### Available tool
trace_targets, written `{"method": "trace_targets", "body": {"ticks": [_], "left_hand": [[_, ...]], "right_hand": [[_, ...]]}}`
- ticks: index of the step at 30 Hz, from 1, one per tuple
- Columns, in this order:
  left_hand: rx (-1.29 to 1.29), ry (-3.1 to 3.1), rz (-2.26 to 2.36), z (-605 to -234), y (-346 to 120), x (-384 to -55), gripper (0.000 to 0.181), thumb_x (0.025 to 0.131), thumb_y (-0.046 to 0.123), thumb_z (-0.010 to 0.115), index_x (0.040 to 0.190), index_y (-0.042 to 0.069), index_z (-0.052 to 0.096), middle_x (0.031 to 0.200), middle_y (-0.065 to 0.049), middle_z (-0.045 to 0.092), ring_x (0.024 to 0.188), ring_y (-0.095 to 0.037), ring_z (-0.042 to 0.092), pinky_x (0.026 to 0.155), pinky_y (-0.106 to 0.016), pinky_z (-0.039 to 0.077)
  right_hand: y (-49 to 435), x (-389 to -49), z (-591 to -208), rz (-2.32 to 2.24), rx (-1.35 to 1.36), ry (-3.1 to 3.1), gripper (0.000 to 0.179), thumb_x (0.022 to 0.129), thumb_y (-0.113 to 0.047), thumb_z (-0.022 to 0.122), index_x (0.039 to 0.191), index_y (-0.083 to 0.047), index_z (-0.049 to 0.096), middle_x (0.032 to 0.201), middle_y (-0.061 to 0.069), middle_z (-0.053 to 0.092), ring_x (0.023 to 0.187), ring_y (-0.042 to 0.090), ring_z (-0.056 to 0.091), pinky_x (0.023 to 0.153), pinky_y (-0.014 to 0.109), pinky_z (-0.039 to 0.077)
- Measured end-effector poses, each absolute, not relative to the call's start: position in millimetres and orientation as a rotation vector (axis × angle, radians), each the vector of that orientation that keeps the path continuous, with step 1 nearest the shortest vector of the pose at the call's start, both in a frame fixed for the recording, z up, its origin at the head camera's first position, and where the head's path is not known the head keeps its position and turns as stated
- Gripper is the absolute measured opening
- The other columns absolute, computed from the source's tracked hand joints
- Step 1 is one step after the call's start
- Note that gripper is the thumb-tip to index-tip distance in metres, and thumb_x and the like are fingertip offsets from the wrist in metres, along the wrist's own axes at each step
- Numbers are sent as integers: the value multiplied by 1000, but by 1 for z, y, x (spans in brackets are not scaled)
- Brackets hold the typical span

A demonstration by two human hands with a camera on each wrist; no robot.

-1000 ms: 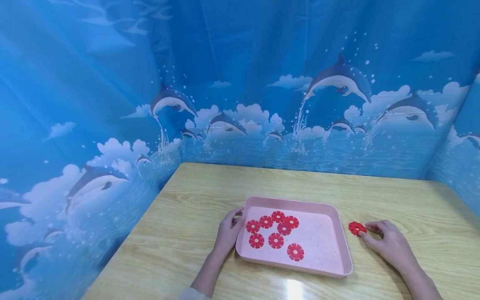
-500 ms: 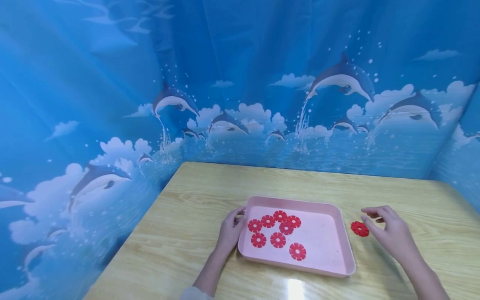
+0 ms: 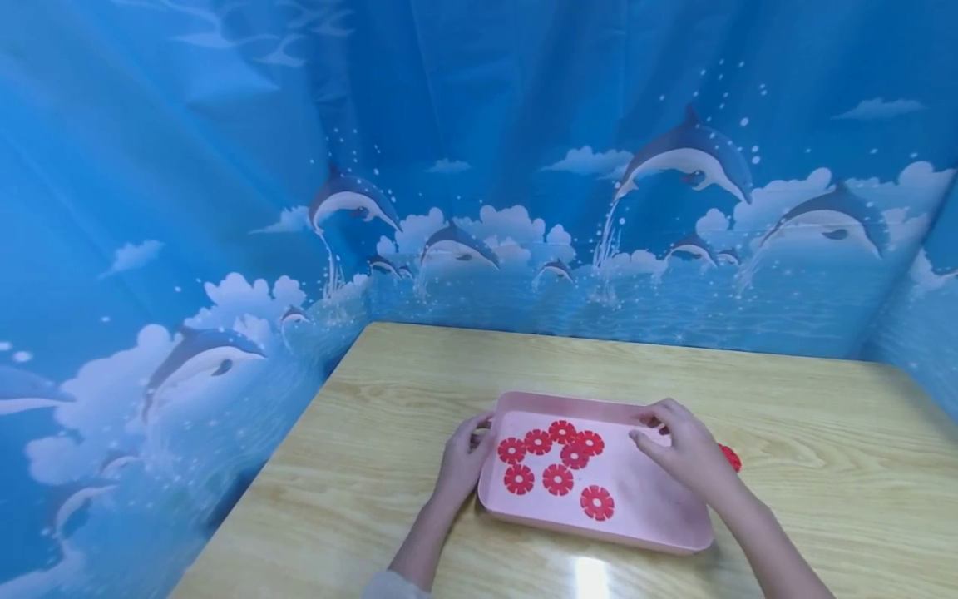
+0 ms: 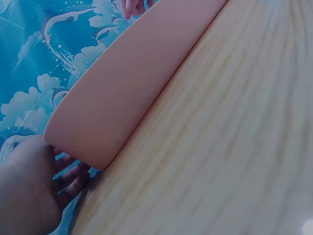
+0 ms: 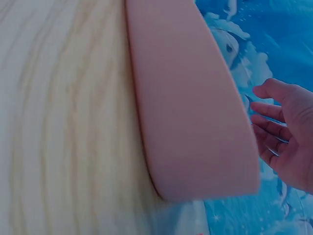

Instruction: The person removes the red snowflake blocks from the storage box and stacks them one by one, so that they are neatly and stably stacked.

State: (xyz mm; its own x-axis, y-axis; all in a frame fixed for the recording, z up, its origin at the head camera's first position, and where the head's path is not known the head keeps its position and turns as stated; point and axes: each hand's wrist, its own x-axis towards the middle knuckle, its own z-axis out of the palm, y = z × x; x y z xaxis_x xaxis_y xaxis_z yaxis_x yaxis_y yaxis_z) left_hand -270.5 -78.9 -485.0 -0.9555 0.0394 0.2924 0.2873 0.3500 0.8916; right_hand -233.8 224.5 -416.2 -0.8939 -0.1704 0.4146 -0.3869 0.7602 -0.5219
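A shallow pink tray (image 3: 651, 507) lies on the table, with several red notched plastic discs (image 3: 557, 479) mostly in its left half. My left hand (image 3: 458, 462) rests against the tray's left end. In the left wrist view, its loosely bent fingers (image 4: 73, 183) lie along the outside of the end wall. My right hand (image 3: 684, 445) hovers over the tray's right part, thumb and fingers apart, holding nothing visible. In the right wrist view its fingers (image 5: 269, 128) are spread and relaxed beyond the pink wall. One more red disc (image 3: 730, 458) sits right of the tray, partly hidden by my right hand.
The wood-grain table (image 3: 404, 391) extends around the tray on all sides. A blue curtain (image 3: 479, 166) printed with dolphins hangs behind it and at both sides.
My right hand has let go of the disc beside the tray, lifted, and moved left over the tray. That disc remains on the table. My left hand stays at the tray's left end.
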Motion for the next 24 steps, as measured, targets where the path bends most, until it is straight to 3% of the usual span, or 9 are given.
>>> {"method": "trace_targets", "body": {"ticks": [13, 24], "left_hand": [[-286, -2403, -1657, -484, -78, -270, 32, 91, 14, 57, 121, 5, 57, 111, -13, 58, 90, -23, 59, 78, -29, 51], [-272, -2413, -1647, -484, -78, -271, 31, 91, 13, 57, 122, 6, 57, 111, -12, 59, 90, -22, 59, 78, -30, 51]], "right_hand": [[194, -259, -451, 1012, 411, -2790, 31, 75, -9, 69, 105, -1, 62, 93, 6, 57, 86, 23, 56, 72, 35, 51], [196, -265, -466, 975, 388, -2823, 38, 75, -14, 71, 108, 2, 62, 96, 7, 53, 88, 23, 54, 78, 41, 49]]}}
